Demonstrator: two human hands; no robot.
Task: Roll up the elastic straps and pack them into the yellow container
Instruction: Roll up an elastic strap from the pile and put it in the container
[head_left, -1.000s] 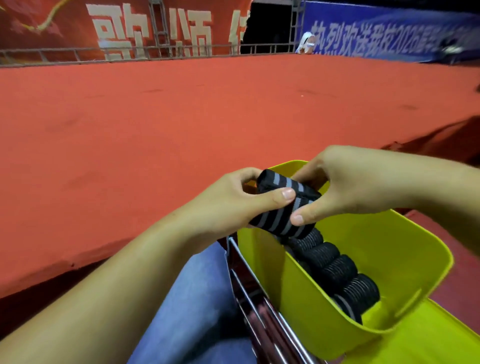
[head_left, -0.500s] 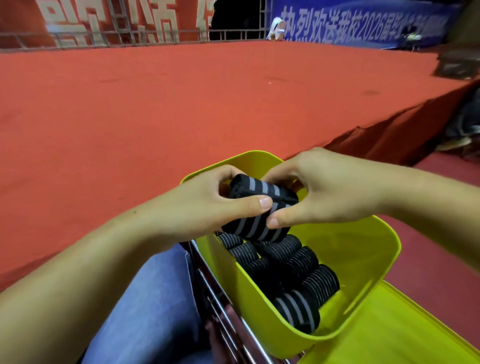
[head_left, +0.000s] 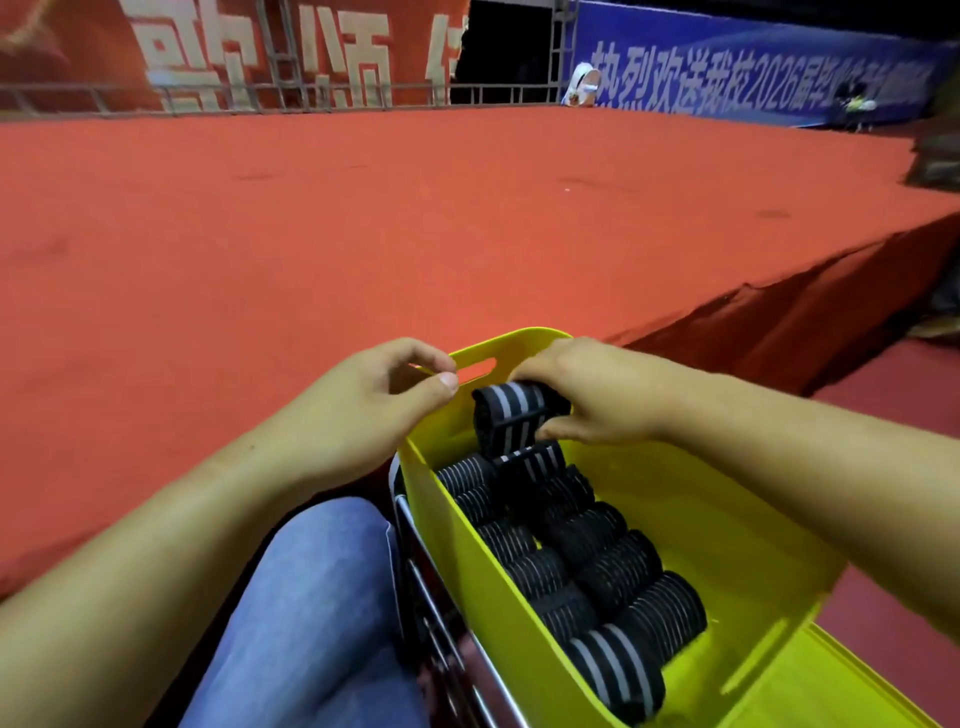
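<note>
A yellow container (head_left: 727, 525) sits in front of me on a metal frame, with several rolled black straps with grey stripes (head_left: 587, 561) lined up inside it. My right hand (head_left: 587, 395) grips one more rolled strap (head_left: 511, 413) at the far end of the container, just above the others. My left hand (head_left: 374, 400) hovers beside the container's far left rim, fingers curled with thumb and fingertips close together, holding nothing.
A wide red carpeted stage (head_left: 363, 223) spreads ahead, its edge dropping away at the right. Red and blue banners (head_left: 753, 67) and a metal rail stand at the back. My blue-jeaned leg (head_left: 311, 613) lies left of the container. A second yellow piece (head_left: 831, 691) shows at the bottom right.
My left hand has let go of the rolled strap and drawn back to the left. My right hand has lowered the strap into the far end of the container.
</note>
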